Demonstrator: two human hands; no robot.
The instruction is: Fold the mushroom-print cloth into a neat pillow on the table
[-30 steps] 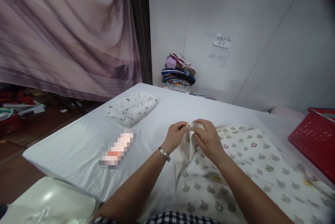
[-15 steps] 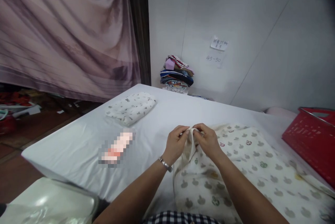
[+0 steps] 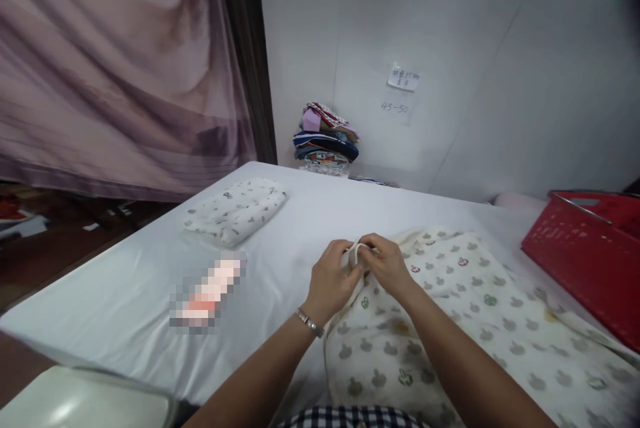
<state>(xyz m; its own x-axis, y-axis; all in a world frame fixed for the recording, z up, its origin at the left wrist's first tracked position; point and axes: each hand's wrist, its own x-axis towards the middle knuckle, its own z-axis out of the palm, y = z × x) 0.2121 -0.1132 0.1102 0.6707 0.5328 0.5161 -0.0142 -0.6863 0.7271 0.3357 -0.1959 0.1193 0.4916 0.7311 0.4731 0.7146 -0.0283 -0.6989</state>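
Observation:
A cream cloth (image 3: 480, 295) printed with grey, red and green apple-like shapes lies spread over the right part of the white-covered table (image 3: 310, 208). At its upper left corner, my left hand (image 3: 333, 281) pinches the edge, a bracelet on the wrist. Close beside it, my right hand (image 3: 385, 265) grips the same edge, which stands up as a small fold between the fingers. The fingertips of both hands are partly hidden by the fold. To the left sits a folded white cloth (image 3: 237, 208) with small dark prints, apart from the hands.
A pixelated pinkish item (image 3: 210, 291) lies left on the table. At right stands a red basket (image 3: 580, 261) with a metal handle. Folded textiles (image 3: 327, 138) are stacked by the wall behind. A pink curtain (image 3: 125, 81) hangs left; a pale glossy surface (image 3: 90, 398) is at lower left.
The view has shifted slightly, so the surroundings sit further left. My left hand has turned and its fingers have curled nearer the right hand around the lifted cloth edge.

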